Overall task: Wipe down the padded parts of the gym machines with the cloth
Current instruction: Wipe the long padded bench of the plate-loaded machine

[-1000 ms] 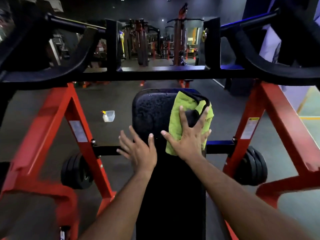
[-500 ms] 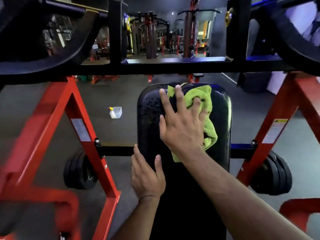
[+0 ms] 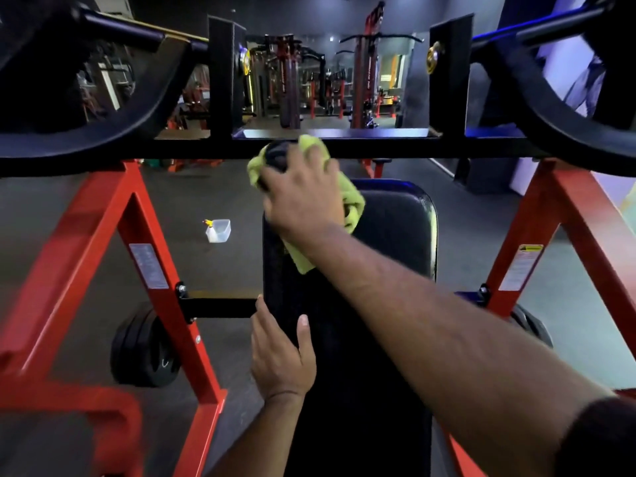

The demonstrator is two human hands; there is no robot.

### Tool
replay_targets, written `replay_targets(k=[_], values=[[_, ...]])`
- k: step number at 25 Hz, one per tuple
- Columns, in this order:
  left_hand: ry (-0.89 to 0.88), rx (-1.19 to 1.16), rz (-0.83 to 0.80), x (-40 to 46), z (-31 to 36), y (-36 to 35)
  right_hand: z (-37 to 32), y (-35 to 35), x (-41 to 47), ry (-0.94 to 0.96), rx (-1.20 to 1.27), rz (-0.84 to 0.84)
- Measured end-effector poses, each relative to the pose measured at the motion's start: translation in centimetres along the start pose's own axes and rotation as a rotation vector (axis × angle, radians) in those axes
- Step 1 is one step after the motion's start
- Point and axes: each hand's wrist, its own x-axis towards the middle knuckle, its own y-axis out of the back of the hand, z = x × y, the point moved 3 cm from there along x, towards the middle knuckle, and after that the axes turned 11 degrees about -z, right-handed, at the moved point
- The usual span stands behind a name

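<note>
A long black padded bench (image 3: 389, 242) runs away from me between two red frame legs. My right hand (image 3: 303, 197) presses a yellow-green cloth (image 3: 352, 197) over the pad's far left corner, fingers curled around it. Part of the cloth hangs below my wrist. My left hand (image 3: 280, 352) rests flat on the pad's left edge nearer to me, thumb on top, holding nothing.
A black crossbar (image 3: 378, 151) with curved arms spans the view just above the pad's far end. Red frame legs (image 3: 151, 263) stand on both sides, with black weight plates (image 3: 144, 349) low on the left. A clear spray bottle (image 3: 217, 230) sits on the floor. Other machines stand behind.
My right hand has slid the cloth from the pad's right side across to its far left corner. My left hand has drawn back along the left edge.
</note>
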Motion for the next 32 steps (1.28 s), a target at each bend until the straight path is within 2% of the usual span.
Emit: replay_targets(k=[3, 5, 7, 9, 12, 14, 16, 18, 20, 22, 23, 25, 27, 29, 31, 32], values=[[0.013, 0.000, -0.020, -0.3, -0.1, 0.2, -2.2, -3.2, -5.9, 0.245, 0.000, 0.044], [-0.002, 0.034, -0.022, -0.2, -0.5, 0.0, -0.5, -5.4, -12.7, 0.306, -0.002, 0.058], [-0.034, 0.030, -0.035, -0.2, -0.6, 0.0, 4.1, -5.7, -17.5, 0.144, 0.034, 0.078], [-0.038, 0.010, -0.034, -0.3, -0.1, 0.1, 9.2, -4.1, -18.3, -0.119, 0.119, 0.147], [-0.055, 0.014, -0.048, 0.0, -0.3, -0.5, 12.2, -0.6, -12.3, -0.477, 0.226, 0.265], [-0.076, 0.013, -0.023, 0.0, -0.8, -0.7, 10.6, 1.4, -6.0, -0.574, 0.274, 0.275], [-0.058, -0.022, -0.010, 0.1, -1.0, -0.8, 7.0, 1.6, -1.8, -0.439, 0.184, 0.186], [-0.043, -0.057, -0.012, -0.1, -1.3, -1.0, 2.0, 0.6, -2.2, -0.146, 0.102, 0.149], [-0.041, -0.101, -0.004, 0.0, -1.5, -1.1, -0.8, -1.8, -6.8, 0.095, 0.101, 0.098], [-0.049, -0.117, 0.029, 0.2, -1.7, -1.0, 0.9, -4.5, -12.9, 0.178, 0.101, 0.076], [-0.052, -0.120, 0.033, 0.2, -1.9, -1.0, 2.8, -5.3, -15.8, 0.115, 0.110, 0.066], [-0.065, -0.124, 0.036, -0.1, -1.7, -0.9, 7.0, -5.1, -19.2, -0.165, 0.217, 0.171], [-0.072, -0.098, 0.036, 0.1, -1.6, -1.1, 10.0, -3.1, -17.4, -0.508, 0.345, 0.299], [-0.094, -0.065, 0.028, 0.0, -1.7, -1.4, 12.4, -0.2, -11.6, -0.757, 0.498, 0.352], [-0.084, -0.064, 0.049, -0.1, -1.7, -1.3, 13.2, 1.7, -5.2, -0.828, 0.576, 0.299], [-0.070, -0.074, 0.053, -0.1, -1.6, -1.3, 12.3, 1.8, -2.9, -0.762, 0.502, 0.248]])
